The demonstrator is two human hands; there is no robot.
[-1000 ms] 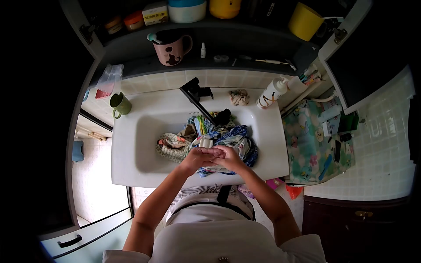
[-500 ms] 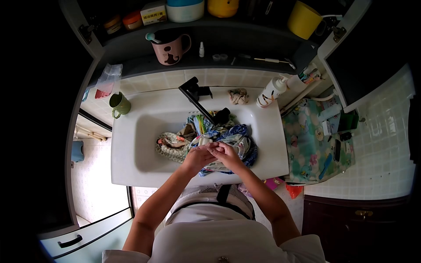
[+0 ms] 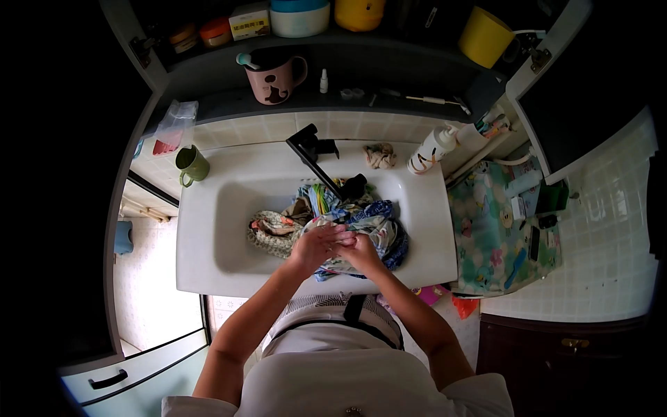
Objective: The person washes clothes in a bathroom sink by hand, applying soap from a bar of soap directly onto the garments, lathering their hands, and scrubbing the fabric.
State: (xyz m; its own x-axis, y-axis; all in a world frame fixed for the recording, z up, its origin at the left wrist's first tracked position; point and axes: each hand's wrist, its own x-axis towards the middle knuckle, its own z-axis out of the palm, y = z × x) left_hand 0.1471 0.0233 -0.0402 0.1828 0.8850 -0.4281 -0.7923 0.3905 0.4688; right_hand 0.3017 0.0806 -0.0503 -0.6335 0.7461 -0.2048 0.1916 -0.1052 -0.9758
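My left hand (image 3: 315, 249) is over the heap of wet-looking patterned clothes (image 3: 274, 233) in the white sink (image 3: 233, 240). Its fingers are stretched out toward the right and nothing shows in them. Against its fingertips lies my right hand (image 3: 360, 253), with its fingers curled in; what is between them, if anything, is hidden. A black faucet (image 3: 319, 169) reaches over the clothes, just beyond both hands.
A green mug (image 3: 192, 165) is on the sink's left corner. At the back right are a crumpled cloth (image 3: 380, 156) and a white pump bottle (image 3: 431, 151). A pink mug (image 3: 273, 82) sits on the dark shelf. Open cabinet doors flank the sink.
The white block seen by my hands a second ago no longer shows. My left fingers have spread out flatter, while my right fingers have curled against them. The clothes lie much as before.
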